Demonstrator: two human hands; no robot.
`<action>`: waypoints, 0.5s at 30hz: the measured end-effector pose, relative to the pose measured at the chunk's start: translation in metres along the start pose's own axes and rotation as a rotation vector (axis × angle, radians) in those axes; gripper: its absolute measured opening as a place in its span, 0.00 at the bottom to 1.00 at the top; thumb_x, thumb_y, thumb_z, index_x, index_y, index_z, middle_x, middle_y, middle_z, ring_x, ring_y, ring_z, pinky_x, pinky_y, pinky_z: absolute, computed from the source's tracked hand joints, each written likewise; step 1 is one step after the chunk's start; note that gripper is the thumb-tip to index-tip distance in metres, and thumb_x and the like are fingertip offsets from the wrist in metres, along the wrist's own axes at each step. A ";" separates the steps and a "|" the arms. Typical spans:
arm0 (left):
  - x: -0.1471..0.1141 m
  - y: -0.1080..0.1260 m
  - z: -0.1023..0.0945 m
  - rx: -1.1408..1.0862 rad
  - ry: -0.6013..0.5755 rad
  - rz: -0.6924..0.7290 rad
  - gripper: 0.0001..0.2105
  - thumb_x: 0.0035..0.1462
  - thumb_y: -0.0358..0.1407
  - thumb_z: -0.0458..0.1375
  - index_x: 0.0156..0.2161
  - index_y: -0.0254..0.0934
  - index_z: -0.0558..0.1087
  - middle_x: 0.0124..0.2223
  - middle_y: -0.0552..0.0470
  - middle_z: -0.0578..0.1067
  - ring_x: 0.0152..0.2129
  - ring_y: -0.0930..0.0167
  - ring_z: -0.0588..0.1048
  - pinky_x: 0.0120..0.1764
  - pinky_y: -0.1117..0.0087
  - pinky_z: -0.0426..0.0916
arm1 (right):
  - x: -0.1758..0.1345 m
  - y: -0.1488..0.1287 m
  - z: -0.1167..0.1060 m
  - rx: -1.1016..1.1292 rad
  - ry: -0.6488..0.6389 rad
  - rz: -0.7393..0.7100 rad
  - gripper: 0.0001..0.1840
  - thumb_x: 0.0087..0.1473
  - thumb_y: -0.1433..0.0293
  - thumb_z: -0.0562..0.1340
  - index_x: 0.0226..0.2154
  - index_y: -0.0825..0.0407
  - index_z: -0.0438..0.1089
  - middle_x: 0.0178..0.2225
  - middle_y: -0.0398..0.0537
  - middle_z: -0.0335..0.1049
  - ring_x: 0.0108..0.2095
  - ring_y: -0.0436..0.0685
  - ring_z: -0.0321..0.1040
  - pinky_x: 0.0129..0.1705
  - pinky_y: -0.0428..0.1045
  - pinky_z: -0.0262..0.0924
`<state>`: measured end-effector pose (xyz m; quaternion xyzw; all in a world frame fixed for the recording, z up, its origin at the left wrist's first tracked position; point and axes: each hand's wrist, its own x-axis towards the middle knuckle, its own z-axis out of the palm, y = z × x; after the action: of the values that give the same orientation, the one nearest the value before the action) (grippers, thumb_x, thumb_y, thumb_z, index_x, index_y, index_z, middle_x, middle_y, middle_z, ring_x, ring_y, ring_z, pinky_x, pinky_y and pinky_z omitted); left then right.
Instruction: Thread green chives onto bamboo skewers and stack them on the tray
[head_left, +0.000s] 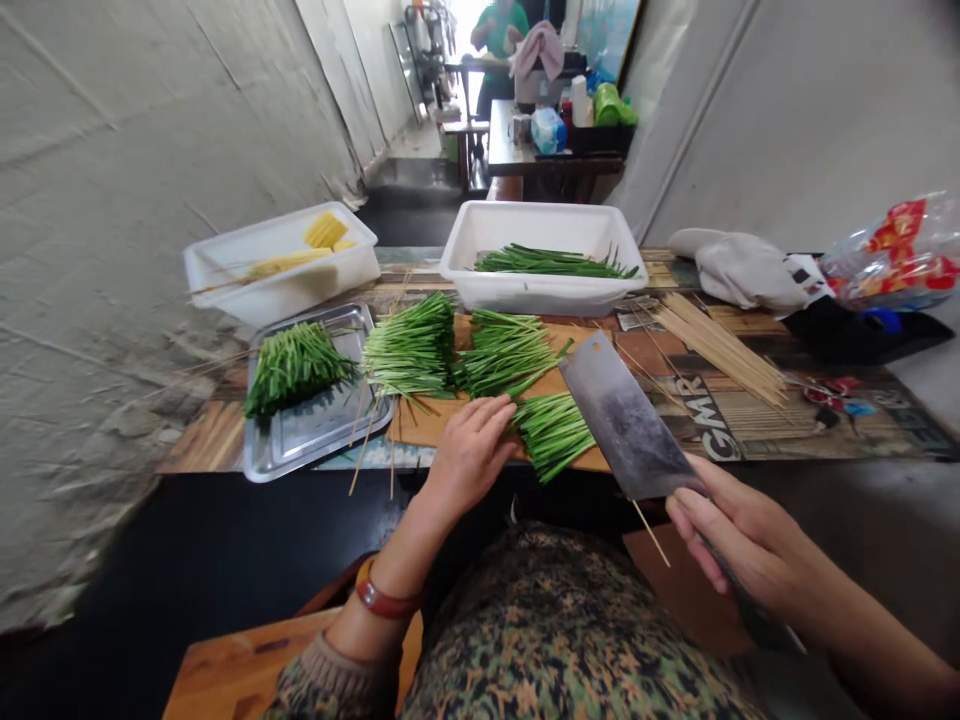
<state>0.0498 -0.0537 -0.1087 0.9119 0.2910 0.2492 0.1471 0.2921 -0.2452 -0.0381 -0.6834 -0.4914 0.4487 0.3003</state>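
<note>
My right hand (pixel 739 525) grips a cleaver (pixel 626 415) by its dark handle, the broad blade tilted over the right end of the wooden cutting board (pixel 420 425). My left hand (pixel 472 450) lies at the board's front edge, fingers stretched out and touching the green chives. A cut bunch of chives (pixel 556 432) lies between my left hand and the blade. Behind it is another bunch of chives (pixel 506 350). Farther left sits a bunch of paler chives (pixel 409 345) with thin skewers sticking out. Part of the board is hidden under the bunches.
A metal tray (pixel 330 440) at left holds skewered chives (pixel 296 368). Behind stand a white tub (pixel 544 295) of long chives and a white tub (pixel 300 285) with yellow food on skewers. Loose skewers (pixel 720 350), a cap (pixel 739 265) and plastic bags (pixel 900 250) lie right. A person (pixel 502 35) stands far back.
</note>
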 end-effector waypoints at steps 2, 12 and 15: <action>0.001 0.008 0.006 0.106 -0.026 0.008 0.24 0.57 0.35 0.61 0.59 0.40 0.66 0.61 0.43 0.70 0.57 0.57 0.67 0.57 0.50 0.63 | 0.003 0.000 0.003 0.034 0.009 0.002 0.17 0.67 0.55 0.45 0.33 0.48 0.57 0.19 0.35 0.58 0.14 0.47 0.56 0.17 0.44 0.55; 0.032 0.021 0.060 0.097 -0.062 0.138 0.22 0.58 0.31 0.59 0.58 0.31 0.66 0.61 0.34 0.68 0.60 0.56 0.66 0.58 0.51 0.64 | 0.007 0.000 -0.008 0.064 0.066 -0.035 0.17 0.65 0.54 0.47 0.32 0.48 0.56 0.19 0.34 0.57 0.14 0.47 0.57 0.18 0.45 0.57; 0.033 0.018 0.057 0.006 -0.032 0.135 0.24 0.58 0.31 0.59 0.60 0.33 0.64 0.62 0.35 0.67 0.60 0.57 0.66 0.58 0.51 0.65 | 0.005 0.006 -0.010 0.088 0.028 -0.034 0.17 0.66 0.54 0.46 0.36 0.49 0.57 0.22 0.35 0.58 0.15 0.47 0.58 0.18 0.44 0.56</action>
<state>0.1122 -0.0547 -0.1361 0.9337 0.2274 0.2430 0.1321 0.3039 -0.2418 -0.0404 -0.6674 -0.4784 0.4552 0.3442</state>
